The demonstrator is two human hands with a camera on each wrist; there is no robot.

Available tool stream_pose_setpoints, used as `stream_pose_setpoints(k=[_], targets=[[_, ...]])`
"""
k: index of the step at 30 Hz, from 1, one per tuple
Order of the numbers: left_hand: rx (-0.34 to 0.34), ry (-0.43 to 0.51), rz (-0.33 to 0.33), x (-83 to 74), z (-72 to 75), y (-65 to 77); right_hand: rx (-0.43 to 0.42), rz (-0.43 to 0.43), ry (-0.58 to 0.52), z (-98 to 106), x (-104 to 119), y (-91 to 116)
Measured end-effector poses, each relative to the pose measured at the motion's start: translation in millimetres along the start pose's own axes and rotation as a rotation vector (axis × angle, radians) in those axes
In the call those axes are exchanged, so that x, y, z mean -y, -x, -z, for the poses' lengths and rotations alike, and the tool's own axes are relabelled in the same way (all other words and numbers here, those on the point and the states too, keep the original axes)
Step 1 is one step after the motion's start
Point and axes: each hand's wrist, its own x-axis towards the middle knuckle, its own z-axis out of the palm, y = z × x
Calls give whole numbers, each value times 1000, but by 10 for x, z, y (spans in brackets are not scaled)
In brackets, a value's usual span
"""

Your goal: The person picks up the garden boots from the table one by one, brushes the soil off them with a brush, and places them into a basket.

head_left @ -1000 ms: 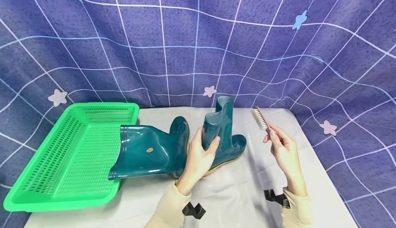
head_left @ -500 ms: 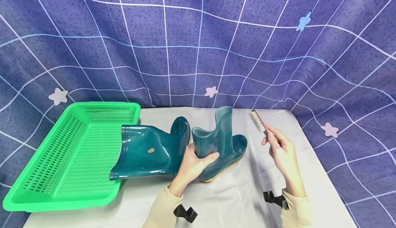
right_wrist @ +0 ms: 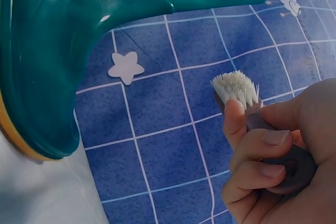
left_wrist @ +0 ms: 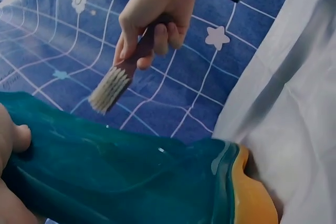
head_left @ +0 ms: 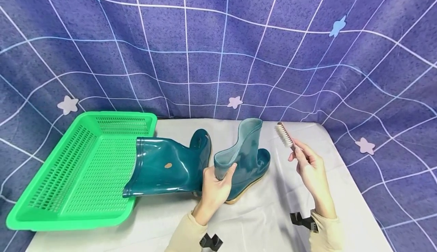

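A teal rubber boot (head_left: 250, 157) with a yellowish sole stands upright on the white cloth, its open top facing up. My left hand (head_left: 216, 187) grips the near side of its shaft, thumb outside; in the left wrist view only parts of that hand's fingers show at the left edge. To the right of the boot, my right hand (head_left: 311, 168) holds a scrub brush (head_left: 284, 135) by its dark handle, pale bristles turned toward the boot but apart from it. A second teal boot (head_left: 164, 168) with a tan patch lies on its side, left of the left hand.
A green perforated basket (head_left: 85, 221) sits at the left of the table, and the lying boot's shaft opening overlaps its right rim. White cloth (head_left: 266, 221) covers the table. Behind hangs a blue-purple curtain (head_left: 205, 66) with grid lines and stars.
The upright boot's top has tilted toward me and opened wider, showing more of its pale lining. My left hand has shifted lower and regripped the shaft edge. The brush has barely moved.
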Motion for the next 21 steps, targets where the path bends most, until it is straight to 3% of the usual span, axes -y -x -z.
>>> stream_pose_setpoints(k=[7, 17, 21], targets=[[-120, 42, -42, -128, -7, 22, 9, 8, 23, -23, -4, 11], [-128, 56, -6, -350, 156, 1, 45, 19, 18, -94, -26, 2], [-143, 48, -17, -397, 212, -11, 47, 12, 64, -131, -45, 6]])
